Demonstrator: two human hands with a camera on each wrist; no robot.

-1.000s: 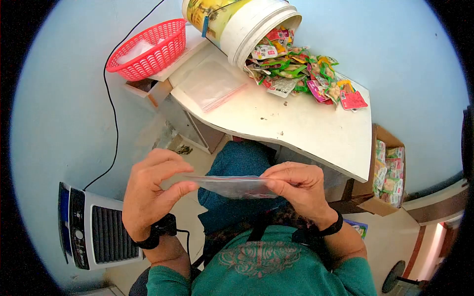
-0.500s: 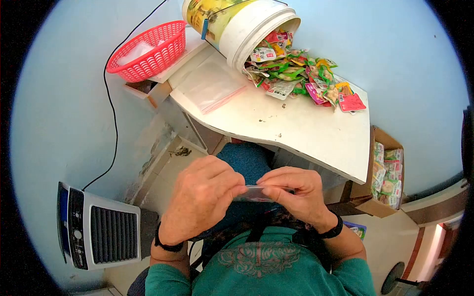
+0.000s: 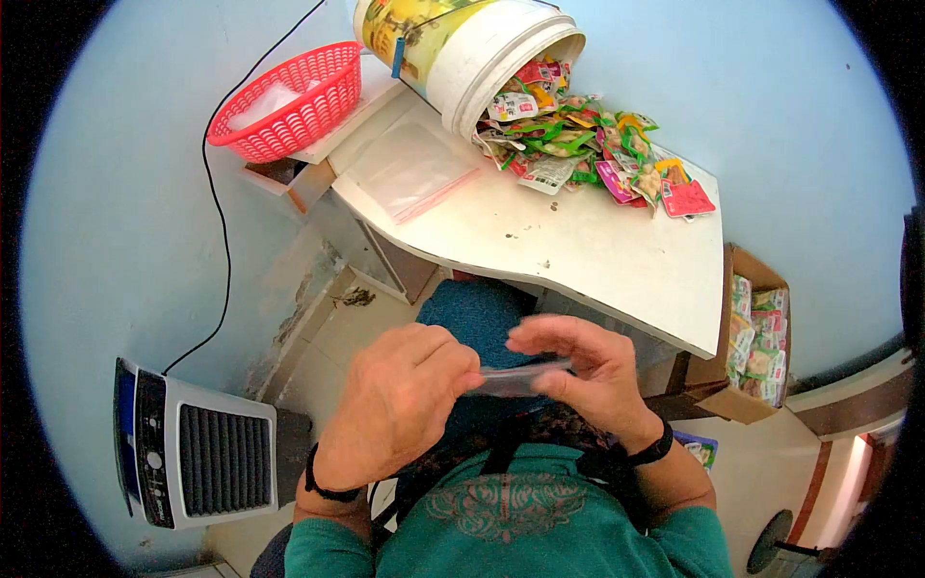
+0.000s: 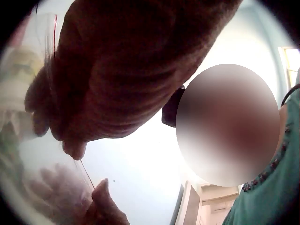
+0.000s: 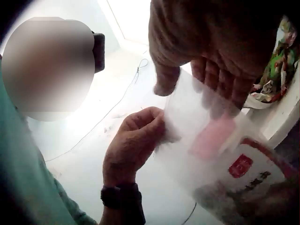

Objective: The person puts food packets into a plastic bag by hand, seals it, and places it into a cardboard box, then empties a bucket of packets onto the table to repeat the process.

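Note:
A clear zip-lock bag [image 3: 515, 380] is held above the lap, its top edge running between both hands. My left hand [image 3: 400, 400] pinches one end of that edge between thumb and fingers. At the other end my right hand [image 3: 593, 366] has its thumb apart from its extended fingers. In the right wrist view, the clear plastic [image 5: 187, 112] lies between that thumb and the fingers behind it. A printed packet [image 5: 262, 176] with a red mark shows through the lower part of the bag.
Small snack packets [image 3: 568, 144] spill from a tipped white bucket [image 3: 462, 96] onto the white table [image 3: 617, 260]. Flat clear bags [image 3: 414, 173] lie left of them, near a red basket [image 3: 289, 111]. An opened cardboard box [image 3: 742, 403] of packets stands right; an air cooler [image 3: 226, 458] stands left.
My left hand has come rightward from an open pose beside the bag and now pinches its edge. My right hand pinched the bag earlier; its thumb and fingers have since spread.

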